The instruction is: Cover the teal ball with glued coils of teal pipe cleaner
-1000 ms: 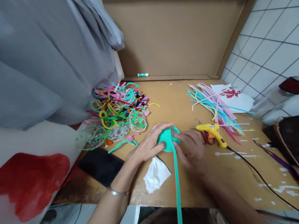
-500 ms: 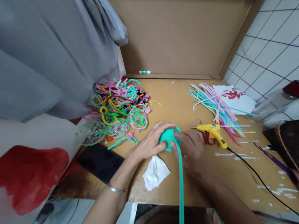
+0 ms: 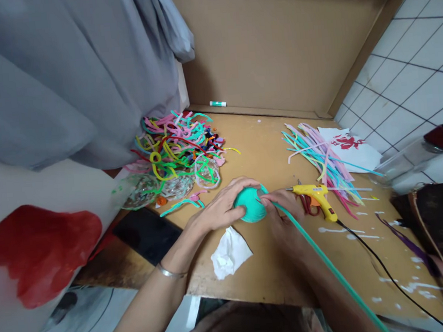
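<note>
My left hand (image 3: 221, 210) cups teal ball (image 3: 250, 211) on tabletop (image 3: 267, 151); right hand (image 3: 288, 217) pinches teal strip (image 3: 323, 260) at ball's edge. Judged step: winding strip round ball. Next calls for steady tension, glue gun (image 3: 314, 196) just beside.

Two bare forearms belonging to one person come in from the bottom edge of the view. Neither arm has a sleeve anywhere along its visible length. The left hand (image 3: 225, 209) has no rings that can be made out, and its fingers are uncovered. Just behind that hand, on the wrist, sits a thin silver-coloured bangle (image 3: 170, 272), a plain narrow band with no visible pattern or stones. The right hand (image 3: 286, 219) is also bare, with no glove, and its wrist carries no band or watch. Whether the nails are painted cannot be made out.
</note>
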The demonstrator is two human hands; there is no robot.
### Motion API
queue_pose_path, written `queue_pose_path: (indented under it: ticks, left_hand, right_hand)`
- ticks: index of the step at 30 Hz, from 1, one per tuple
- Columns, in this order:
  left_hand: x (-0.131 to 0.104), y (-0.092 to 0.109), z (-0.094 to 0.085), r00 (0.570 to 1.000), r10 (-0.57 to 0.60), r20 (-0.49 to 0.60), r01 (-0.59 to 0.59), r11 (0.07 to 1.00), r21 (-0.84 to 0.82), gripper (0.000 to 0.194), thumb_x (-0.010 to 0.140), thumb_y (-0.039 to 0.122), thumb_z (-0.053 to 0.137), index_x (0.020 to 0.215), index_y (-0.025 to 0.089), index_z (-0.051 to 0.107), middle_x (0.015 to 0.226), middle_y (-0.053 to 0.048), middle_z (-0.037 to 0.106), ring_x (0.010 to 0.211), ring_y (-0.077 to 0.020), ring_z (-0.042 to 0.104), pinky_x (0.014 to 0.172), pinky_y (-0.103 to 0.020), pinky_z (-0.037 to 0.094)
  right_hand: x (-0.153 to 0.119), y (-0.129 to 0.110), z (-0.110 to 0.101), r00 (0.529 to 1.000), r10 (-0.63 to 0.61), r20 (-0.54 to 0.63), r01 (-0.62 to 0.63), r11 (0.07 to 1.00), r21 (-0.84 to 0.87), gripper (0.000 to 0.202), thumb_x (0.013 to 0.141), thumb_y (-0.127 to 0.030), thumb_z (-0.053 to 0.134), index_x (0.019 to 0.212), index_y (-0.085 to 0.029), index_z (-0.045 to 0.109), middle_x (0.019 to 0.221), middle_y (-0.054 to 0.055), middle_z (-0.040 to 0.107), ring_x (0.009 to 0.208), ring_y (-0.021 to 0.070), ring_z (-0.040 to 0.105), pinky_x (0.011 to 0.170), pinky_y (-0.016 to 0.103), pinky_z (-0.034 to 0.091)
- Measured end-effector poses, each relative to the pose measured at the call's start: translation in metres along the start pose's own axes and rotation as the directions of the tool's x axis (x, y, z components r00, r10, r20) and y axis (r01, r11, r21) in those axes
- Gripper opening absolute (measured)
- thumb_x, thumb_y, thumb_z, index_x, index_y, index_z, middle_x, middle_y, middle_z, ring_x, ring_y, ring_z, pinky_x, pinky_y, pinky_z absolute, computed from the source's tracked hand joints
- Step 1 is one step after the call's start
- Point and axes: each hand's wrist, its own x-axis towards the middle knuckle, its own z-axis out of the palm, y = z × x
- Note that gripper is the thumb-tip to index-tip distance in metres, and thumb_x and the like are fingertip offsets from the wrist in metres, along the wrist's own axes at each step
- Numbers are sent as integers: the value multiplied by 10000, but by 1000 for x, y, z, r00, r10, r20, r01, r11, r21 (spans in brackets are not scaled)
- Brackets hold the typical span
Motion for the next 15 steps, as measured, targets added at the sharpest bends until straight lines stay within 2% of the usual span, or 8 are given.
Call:
queue_pose_path:
  ticks: [8,15]
  left_hand:
    - [0,-4,-1,1000,27,-7,-27,999,-35,545,777,230,522,1319,207,471,1335,-103,572,1246,-300,528,1088,-465,426]
    - [-1,-9,0,998,60,-1,-60,998,-22,594,734,194,520,1325,208,460,1329,-102,566,1248,-298,529,1081,-468,434]
  right_hand:
    - [0,3,-1,1000,1,22,-1,1000,-25,109,917,-256,598,857,-237,686,793,31,724,734,181,663,743,366,515]
    - [-2,2,0,998,-54,26,57,995,-87,95,919,-222,593,867,-242,669,805,20,723,755,178,659,755,361,481]
